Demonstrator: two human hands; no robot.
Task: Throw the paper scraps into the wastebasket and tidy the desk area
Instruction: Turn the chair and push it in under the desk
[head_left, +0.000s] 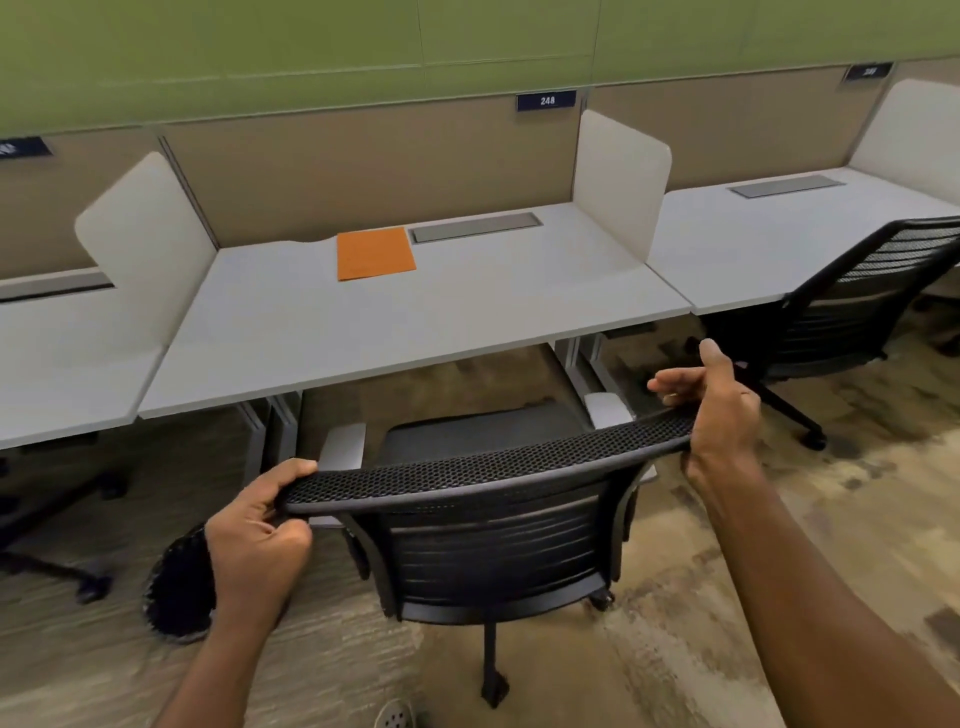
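A black mesh office chair (493, 545) stands in front of the white desk (363, 322), its back toward me. My left hand (260, 530) grips the left end of the chair's top rail, and my right hand (717, 410) grips the right end. An orange folder (374, 253) lies flat at the back of the desk. A black mesh wastebasket (179, 587) sits on the carpet at the lower left, partly hidden behind my left wrist. No paper scraps show on the desk.
White side dividers (618, 176) separate the desk from neighbouring desks. A second black chair (831, 306) stands at the right desk, and another chair's base (62, 566) shows at the left. A grey cable tray lid (475, 227) is set into the desk's back.
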